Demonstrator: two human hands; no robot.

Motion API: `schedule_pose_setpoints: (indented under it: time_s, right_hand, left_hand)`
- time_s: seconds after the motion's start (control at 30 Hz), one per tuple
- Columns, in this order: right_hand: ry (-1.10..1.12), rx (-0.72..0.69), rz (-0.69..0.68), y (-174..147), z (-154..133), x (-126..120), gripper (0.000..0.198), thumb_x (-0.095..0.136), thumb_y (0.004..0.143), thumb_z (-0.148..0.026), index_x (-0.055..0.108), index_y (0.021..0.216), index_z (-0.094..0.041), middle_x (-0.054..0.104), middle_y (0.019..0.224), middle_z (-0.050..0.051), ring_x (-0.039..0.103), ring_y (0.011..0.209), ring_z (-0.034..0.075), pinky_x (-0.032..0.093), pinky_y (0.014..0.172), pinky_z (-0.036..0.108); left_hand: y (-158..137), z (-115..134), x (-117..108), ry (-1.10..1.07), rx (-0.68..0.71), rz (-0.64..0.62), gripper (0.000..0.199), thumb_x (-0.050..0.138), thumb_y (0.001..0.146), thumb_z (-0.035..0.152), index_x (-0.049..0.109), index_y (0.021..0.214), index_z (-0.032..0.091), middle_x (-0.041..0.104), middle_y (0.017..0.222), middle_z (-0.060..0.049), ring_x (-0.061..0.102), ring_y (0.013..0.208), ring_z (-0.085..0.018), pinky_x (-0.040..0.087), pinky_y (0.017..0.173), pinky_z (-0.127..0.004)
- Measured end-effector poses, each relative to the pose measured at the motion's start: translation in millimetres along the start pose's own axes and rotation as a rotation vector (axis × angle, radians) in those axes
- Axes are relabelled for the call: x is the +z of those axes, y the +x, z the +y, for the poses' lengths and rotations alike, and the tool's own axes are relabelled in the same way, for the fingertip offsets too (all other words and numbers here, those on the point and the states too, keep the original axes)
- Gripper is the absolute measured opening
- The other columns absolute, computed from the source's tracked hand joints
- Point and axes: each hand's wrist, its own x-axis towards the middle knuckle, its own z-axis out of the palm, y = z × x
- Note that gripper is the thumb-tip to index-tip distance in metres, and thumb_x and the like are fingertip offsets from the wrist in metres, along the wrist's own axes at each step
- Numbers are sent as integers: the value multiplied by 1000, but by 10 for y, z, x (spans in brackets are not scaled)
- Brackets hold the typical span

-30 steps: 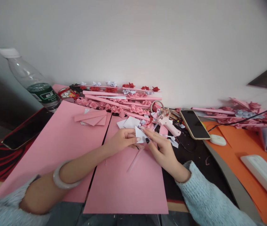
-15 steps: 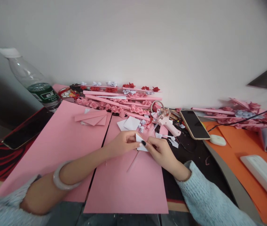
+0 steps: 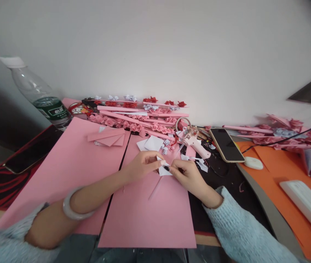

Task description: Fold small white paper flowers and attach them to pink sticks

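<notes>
A small piece of white paper [image 3: 165, 171] is pinched between both hands, above a pink sheet [image 3: 147, 219]. My left hand [image 3: 144, 166] grips its left side, thumb on top. My right hand [image 3: 187, 175] holds its right side, the dark-nailed thumb pressing on the face. A thin pale stick [image 3: 154, 188] lies on the pink sheet just below the paper. Behind the hands are white paper squares [image 3: 153, 143] and small white paper flowers [image 3: 165, 149]. To their right lies a pink glue gun [image 3: 196, 143]. Fingers behind the paper are hidden.
Pink paper flower stems [image 3: 133, 118] line the wall. A water bottle [image 3: 44, 98] and a dark phone [image 3: 29, 153] are at left, folded pink papers [image 3: 108, 138] nearer the middle. At right are another phone [image 3: 226, 145], a white mouse [image 3: 253, 163], orange sheets [image 3: 276, 190] and a white power strip [image 3: 306, 204].
My left thumb has shifted slightly up on the white paper, and the paper has turned a little. Both hands keep their grip; nothing else on the table has visibly moved.
</notes>
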Motion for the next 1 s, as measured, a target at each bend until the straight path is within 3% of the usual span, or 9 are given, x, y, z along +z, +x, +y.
schedule_pose_setpoints:
  time_s: [0.3,0.53,0.8,0.87,0.93,1.0]
  right_hand:
    - [-15,-40,-59,-10,15,27,35,51,85,-29,40,54,-17,31,53,-6,29,49,8,24,47,20]
    - [-25,-36,-37,-9,10,14,34,46,88,-26,40,55,-17,32,52,-6,30,48,8,25,47,21]
    - [-4,33,47,-5,27,-8,37,44,88,-24,36,52,-19,34,47,-5,33,45,8,26,45,22]
    - [45,32,90,-4,23,-16,29,46,88,-25,45,59,-18,42,50,-4,37,46,9,30,45,22]
    - [106,13,132,0,12,-22,10,54,84,-26,56,80,-17,56,66,0,44,51,10,36,47,22]
    - [135,-23,126,3,0,-21,29,63,78,-27,56,104,-19,63,89,5,49,54,10,41,48,22]
  left_hand:
    - [21,-59,-26,188,30,67,14,65,74,27,64,77,14,60,65,0,56,56,-10,41,52,-19]
    - [25,-62,-33,141,41,84,22,66,74,31,59,65,12,60,63,-1,58,60,-11,45,57,-21]
    - [39,-39,-51,24,4,89,32,57,81,41,58,66,13,63,64,-2,63,64,-14,52,64,-26]
    - [47,-30,-66,12,-2,132,33,56,81,41,57,64,13,63,63,-2,63,61,-13,52,62,-25]
    - [56,-25,-83,-11,-18,179,32,58,79,40,57,63,12,64,62,-2,63,59,-13,52,61,-25]
    - [62,-25,-94,-41,-37,203,31,59,78,40,57,63,12,64,62,-2,64,59,-14,53,60,-26]
